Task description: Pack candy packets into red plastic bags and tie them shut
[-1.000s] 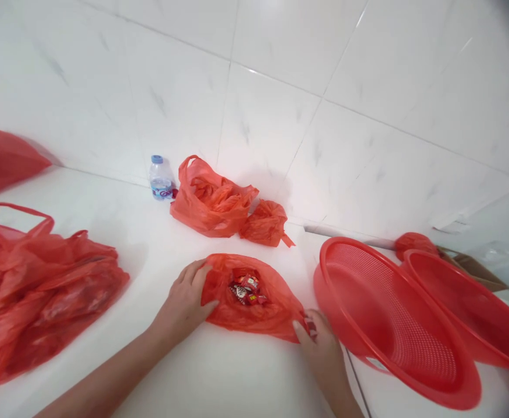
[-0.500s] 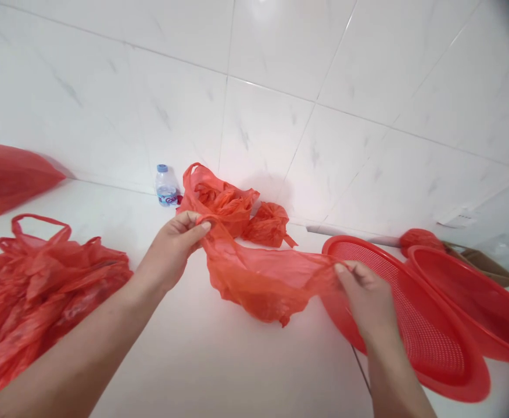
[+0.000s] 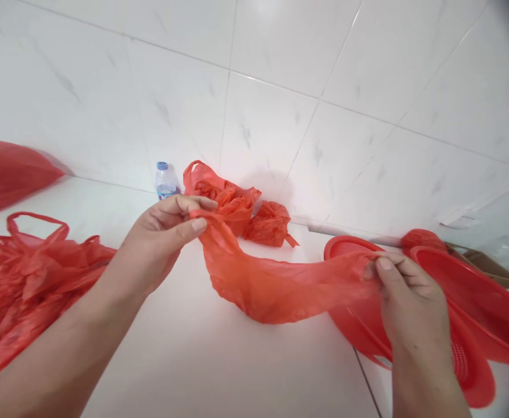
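Note:
A thin red plastic bag (image 3: 276, 290) hangs stretched between my two hands, sagging in the middle above the white surface. My left hand (image 3: 167, 232) pinches its left end between thumb and fingers. The right end is gripped by my right hand (image 3: 407, 296), in front of a red plastic colander (image 3: 472, 371). Just behind the held bag, against the wall, sits another red plastic bag (image 3: 232, 200) with crumpled bags in it, and a crumpled red bag (image 3: 269, 223) lies beside it.
A heap of red plastic bags (image 3: 40, 273) lies on the left, with a full red bag (image 3: 10, 174) behind it. A small water bottle (image 3: 164, 181) stands by the tiled wall (image 3: 171, 104). On the right are a red basin (image 3: 476, 290) and a cardboard box (image 3: 490, 267).
My right hand has moved to the right, pulling the bag longer and tauter between my hands. My left hand has shifted slightly up and left, its grip kept.

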Motion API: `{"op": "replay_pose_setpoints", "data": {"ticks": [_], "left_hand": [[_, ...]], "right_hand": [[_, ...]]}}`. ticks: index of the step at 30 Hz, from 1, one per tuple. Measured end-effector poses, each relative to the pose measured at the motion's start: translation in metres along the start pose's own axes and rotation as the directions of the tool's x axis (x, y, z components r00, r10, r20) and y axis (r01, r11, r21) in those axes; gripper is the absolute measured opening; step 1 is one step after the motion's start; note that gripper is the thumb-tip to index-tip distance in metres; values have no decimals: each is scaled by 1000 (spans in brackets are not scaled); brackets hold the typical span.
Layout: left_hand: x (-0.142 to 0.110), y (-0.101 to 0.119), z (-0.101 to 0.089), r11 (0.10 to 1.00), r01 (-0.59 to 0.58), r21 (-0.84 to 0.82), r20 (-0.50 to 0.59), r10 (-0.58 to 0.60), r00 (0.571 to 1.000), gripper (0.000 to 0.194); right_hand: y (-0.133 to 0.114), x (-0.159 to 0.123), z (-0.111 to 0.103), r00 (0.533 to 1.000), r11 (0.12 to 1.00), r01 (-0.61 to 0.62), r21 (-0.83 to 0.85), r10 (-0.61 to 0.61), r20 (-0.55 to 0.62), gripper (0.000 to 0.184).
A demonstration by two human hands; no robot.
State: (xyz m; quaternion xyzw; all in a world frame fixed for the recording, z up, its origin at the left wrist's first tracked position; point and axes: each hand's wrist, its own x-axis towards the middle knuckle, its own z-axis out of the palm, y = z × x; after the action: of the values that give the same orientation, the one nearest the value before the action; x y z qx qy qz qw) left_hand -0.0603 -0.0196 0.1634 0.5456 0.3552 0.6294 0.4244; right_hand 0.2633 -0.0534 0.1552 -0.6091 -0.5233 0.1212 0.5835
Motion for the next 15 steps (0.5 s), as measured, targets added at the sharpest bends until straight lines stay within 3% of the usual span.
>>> {"op": "replay_pose_setpoints", "data": {"ticks": [2,5,7,9,12,15], "left_hand": [[-7,-8,-12,999,-34,25,100,31,995,23],[-17,-26,-38,996,-71,54,239,56,969,61],[-25,-42,-55,991,-13,135,262,-23,965,77],[-32,-63,-66,957,112,268,282,-189,941,84],[-38,-96,-65,895,247,370,316,-372,873,93],[-41,-124,-42,929,311,201,312,-361,879,95]], "right_hand": [[9,-12,-5,998,1000,7,-24,-5,70,28],[38,-34,-11,979,992,97,76,-109,173,42],[65,-49,-10,954,979,111,170,-153,257,55],[91,-64,-2,920,980,38,196,-111,377,67],[116,-79,23,843,986,-123,116,42,536,82],[119,-85,58,823,967,-226,117,126,554,97]]}}
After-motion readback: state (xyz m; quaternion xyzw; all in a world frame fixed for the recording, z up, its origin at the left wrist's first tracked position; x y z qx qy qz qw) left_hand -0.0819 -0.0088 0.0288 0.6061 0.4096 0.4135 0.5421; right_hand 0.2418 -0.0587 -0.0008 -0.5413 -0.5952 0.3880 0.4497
